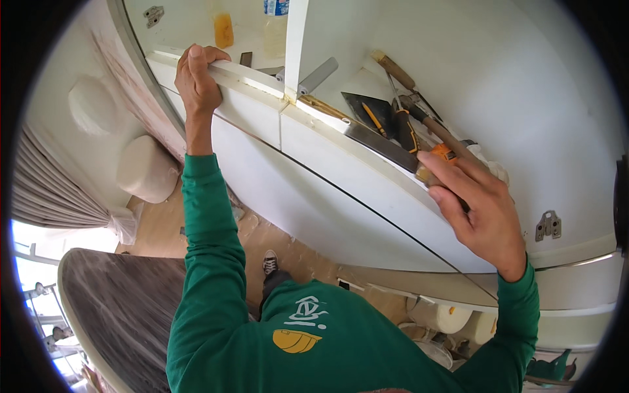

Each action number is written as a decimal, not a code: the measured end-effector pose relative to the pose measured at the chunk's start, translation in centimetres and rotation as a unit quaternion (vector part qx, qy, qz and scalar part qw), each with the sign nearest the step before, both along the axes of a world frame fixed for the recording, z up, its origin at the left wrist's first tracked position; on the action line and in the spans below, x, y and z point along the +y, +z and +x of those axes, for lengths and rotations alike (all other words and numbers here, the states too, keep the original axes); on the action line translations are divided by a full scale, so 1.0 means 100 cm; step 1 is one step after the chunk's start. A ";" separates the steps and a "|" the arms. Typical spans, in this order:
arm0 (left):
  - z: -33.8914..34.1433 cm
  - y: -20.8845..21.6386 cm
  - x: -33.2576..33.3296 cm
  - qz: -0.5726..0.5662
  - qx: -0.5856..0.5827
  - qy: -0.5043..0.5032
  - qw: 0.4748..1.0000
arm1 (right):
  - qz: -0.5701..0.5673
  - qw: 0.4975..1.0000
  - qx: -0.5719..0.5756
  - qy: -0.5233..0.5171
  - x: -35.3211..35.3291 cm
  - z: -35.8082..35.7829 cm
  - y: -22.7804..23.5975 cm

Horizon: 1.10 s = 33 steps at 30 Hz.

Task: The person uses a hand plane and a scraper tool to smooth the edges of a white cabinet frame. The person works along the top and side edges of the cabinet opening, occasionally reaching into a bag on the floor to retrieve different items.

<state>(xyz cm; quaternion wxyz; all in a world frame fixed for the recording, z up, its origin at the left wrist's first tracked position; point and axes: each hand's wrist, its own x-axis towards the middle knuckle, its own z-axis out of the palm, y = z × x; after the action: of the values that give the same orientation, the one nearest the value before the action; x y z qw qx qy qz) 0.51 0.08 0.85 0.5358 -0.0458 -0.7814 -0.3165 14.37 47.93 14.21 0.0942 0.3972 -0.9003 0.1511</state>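
My left hand [196, 78] is shut on the front edge of a white cabinet shelf [252, 80], thumb on top and fingers over the lip. My right hand [481, 209] grips the wooden and orange handle of a wide putty knife [380, 145]. Its flat metal blade lies along the top front edge of the same shelf, to the right of a vertical white divider [295, 39]. Both arms are in green sleeves.
On the shelf behind the blade lie a wooden-handled hammer [419, 111], pliers [405, 128] and a dark trowel [363, 105]. Two bottles [223, 29] stand at the back. A metal hinge plate [549, 226] sits on the panel at right. Buckets [452, 316] stand on the floor below.
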 end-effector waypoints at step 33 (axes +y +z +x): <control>0.101 0.022 0.090 -0.062 0.120 -0.019 0.991 | -0.006 0.994 0.008 -0.107 0.027 0.050 0.018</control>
<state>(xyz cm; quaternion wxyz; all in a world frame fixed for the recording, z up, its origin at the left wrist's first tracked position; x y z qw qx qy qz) 10.63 9.06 3.01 0.6155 -0.1317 -0.7288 -0.2696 19.37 50.60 15.98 0.1189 0.2994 -0.9360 0.1421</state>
